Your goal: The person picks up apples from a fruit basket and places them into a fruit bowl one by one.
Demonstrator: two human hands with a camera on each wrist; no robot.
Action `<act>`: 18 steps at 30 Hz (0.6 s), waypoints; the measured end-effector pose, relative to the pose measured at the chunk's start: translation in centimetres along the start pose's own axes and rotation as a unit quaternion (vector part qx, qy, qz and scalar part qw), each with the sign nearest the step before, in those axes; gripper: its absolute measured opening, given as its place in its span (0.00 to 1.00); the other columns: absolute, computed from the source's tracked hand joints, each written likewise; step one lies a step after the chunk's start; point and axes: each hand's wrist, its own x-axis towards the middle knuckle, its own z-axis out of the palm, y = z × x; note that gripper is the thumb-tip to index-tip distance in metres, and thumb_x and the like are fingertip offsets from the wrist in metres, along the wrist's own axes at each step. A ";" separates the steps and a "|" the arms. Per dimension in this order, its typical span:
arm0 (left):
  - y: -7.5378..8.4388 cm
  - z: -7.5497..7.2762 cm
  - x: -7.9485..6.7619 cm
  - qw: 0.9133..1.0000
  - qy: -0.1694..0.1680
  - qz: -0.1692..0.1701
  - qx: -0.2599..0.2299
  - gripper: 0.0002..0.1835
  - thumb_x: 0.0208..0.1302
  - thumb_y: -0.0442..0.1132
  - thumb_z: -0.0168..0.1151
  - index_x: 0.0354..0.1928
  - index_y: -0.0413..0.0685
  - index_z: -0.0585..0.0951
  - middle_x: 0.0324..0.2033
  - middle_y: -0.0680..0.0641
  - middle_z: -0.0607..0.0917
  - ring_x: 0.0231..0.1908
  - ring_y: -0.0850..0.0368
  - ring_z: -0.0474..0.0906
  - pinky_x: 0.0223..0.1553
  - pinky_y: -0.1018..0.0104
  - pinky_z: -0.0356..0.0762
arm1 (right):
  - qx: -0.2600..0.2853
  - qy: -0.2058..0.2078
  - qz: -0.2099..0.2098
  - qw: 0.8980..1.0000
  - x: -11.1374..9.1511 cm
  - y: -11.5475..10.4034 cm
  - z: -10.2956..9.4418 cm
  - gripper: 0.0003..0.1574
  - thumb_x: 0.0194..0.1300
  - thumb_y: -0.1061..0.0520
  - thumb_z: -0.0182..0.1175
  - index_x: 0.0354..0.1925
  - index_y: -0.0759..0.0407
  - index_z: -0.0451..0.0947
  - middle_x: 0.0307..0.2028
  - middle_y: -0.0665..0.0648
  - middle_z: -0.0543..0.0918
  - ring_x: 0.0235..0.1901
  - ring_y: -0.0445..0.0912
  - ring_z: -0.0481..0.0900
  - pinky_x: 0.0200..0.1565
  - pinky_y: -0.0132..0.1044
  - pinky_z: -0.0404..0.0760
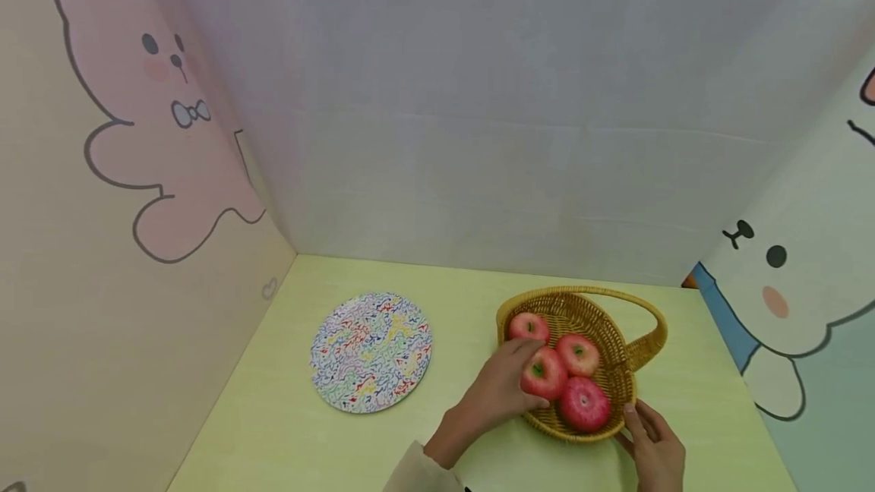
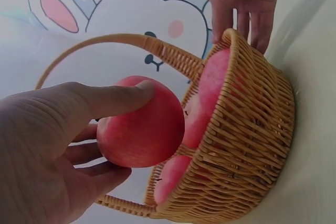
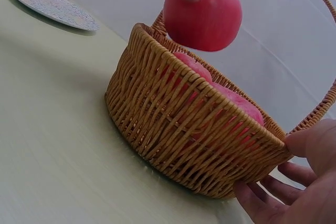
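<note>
Wicker basket (image 1: 618, 355) is steadied by the right hand (image 1: 652, 443). The left hand (image 1: 495, 389) grips one apple (image 1: 543, 374) just above it; three remain inside, the plate (image 1: 371, 351) beyond bare

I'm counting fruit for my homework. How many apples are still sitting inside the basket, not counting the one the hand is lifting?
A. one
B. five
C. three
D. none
C: the head view shows three apples lying in the basket, while the left hand holds a fourth apple, which the right wrist view shows raised above the rim.
</note>
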 end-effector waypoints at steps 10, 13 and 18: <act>1.2 -2.7 -1.8 0.992 0.042 0.000 -0.122 0.46 0.47 0.47 0.79 0.69 0.69 0.66 0.66 0.59 0.74 0.66 0.60 0.69 0.64 0.57 0.73 | 0.017 0.003 0.000 1.000 0.2 -0.1 0.2 0.42 0.67 0.42 0.61 0.68 0.66 0.66 0.27 0.27 0.75 0.30 0.22 0.77 0.36 0.32 0.87; 1.4 -3.2 -2.3 0.988 0.056 -0.006 -0.144 0.45 0.46 0.46 0.80 0.68 0.71 0.68 0.65 0.59 0.75 0.65 0.60 0.70 0.63 0.57 0.75 | 0.003 0.004 0.006 1.000 0.2 0.0 0.2 0.41 0.68 0.41 0.60 0.68 0.65 0.66 0.27 0.26 0.74 0.30 0.22 0.76 0.37 0.33 0.88; 1.6 -4.0 -3.1 0.977 0.076 -0.046 -0.192 0.46 0.44 0.45 0.81 0.67 0.73 0.69 0.64 0.63 0.74 0.65 0.62 0.71 0.64 0.58 0.75 | -0.006 0.007 0.005 1.000 0.0 0.1 0.1 0.42 0.67 0.40 0.59 0.68 0.64 0.66 0.30 0.30 0.75 0.30 0.21 0.75 0.38 0.35 0.88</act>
